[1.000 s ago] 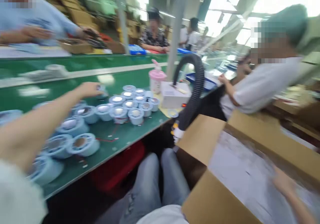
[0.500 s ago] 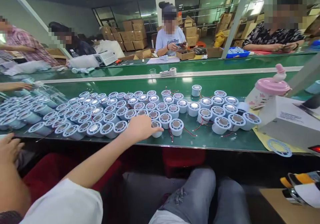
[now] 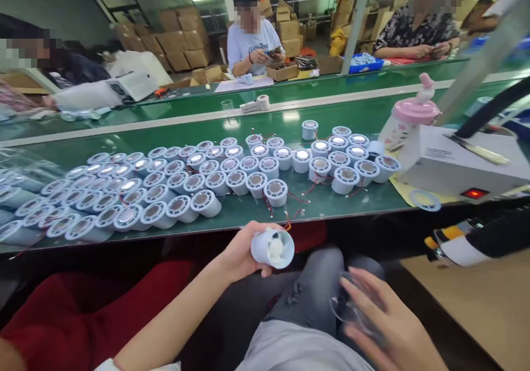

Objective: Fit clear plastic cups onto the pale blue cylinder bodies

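Note:
My left hand (image 3: 239, 256) is closed around a light-blue cylindrical fan unit (image 3: 260, 248), raised above my lap near the bench edge. Its open end faces me, showing white blades inside, and red wires stick out at the top. To the right, over my legs, my right hand (image 3: 393, 318) is smeared by motion. Its fingers are curled about a clear round plastic piece (image 3: 337, 308), whose exact kind I cannot make out. Rows of similar light-blue fan units (image 3: 179, 207) stand on the green bench (image 3: 244, 216), several with thin red wires trailing.
At the right are a grey box (image 3: 439, 158) with a lit red switch, a pink-lidded bottle (image 3: 416, 111) and a loose light-blue ring (image 3: 425, 200). A clear cup (image 3: 227, 107) and a white roll (image 3: 263, 102) stand farther back. Co-workers sit across the bench.
My left hand has lifted a fan unit off the front of the bench and drawn it back over my lap. My right hand has come into view with the clear piece. The view has shifted right.

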Motion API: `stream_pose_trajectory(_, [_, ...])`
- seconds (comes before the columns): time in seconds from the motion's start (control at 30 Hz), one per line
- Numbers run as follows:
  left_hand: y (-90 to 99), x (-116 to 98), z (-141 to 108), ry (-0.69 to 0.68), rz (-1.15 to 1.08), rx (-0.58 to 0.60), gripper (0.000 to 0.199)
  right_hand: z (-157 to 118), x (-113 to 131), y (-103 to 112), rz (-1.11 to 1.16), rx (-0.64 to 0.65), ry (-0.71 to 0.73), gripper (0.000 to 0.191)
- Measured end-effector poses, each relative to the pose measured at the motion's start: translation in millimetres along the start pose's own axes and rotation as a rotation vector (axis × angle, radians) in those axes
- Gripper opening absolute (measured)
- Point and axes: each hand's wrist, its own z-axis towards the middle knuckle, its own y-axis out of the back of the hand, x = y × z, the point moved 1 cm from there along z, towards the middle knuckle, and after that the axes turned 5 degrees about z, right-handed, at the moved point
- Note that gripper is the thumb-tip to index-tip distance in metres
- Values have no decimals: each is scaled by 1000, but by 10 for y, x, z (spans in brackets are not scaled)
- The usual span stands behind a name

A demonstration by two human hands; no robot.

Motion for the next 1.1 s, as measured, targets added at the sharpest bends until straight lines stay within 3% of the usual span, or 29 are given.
stream_pose_trajectory(0.07, [-209,97,167,109,103,123,44,205,121,-67,-92,18,10,40])
stream_pose_trajectory(0.13, [-409,98,271,86,362,240,37,379,138,-106,-192,0,-38,43])
stream_pose_trajectory(0.23, [-620,-8,305,-187,802,299,20,445,63,-77,-212,34,-140,38])
stream_pose_trajectory(0.33, [-713,-48,299,-418,995,217,13,343,10,10,13,113,-308,25])
stream_pose_trajectory(0.43, [-732,49,353,-459,927,172,29,262,23,104,322,132,-502,6])
stream_pose_trajectory(0.53, [-723,170,443,-524,854,182,58,260,41,189,509,54,-645,21])
stream_pose_trajectory(0.63, [-716,233,502,-610,876,220,65,269,14,244,657,-55,-777,28])
stream_pose_trajectory(0.7, [-722,251,511,-599,852,279,67,261,-22,259,758,-123,-853,30])
stream_pose_trajectory(0.8, [-746,265,497,-467,715,368,71,230,-77,266,925,-202,-933,33])
stream_pose_trajectory(0.87, [-765,276,486,-358,594,401,71,202,-93,273,987,-188,-895,24])
stream_pose_trajectory(0.93, [-782,291,479,-272,470,410,68,166,-87,288,887,-97,-772,9])
stream_pose_trajectory(1.03, [-796,311,465,-189,336,403,63,94,-55,310,576,27,-584,37])
stream_pose_trajectory(1.1, [-801,306,445,-159,344,426,65,44,-39,316,475,44,-527,38])
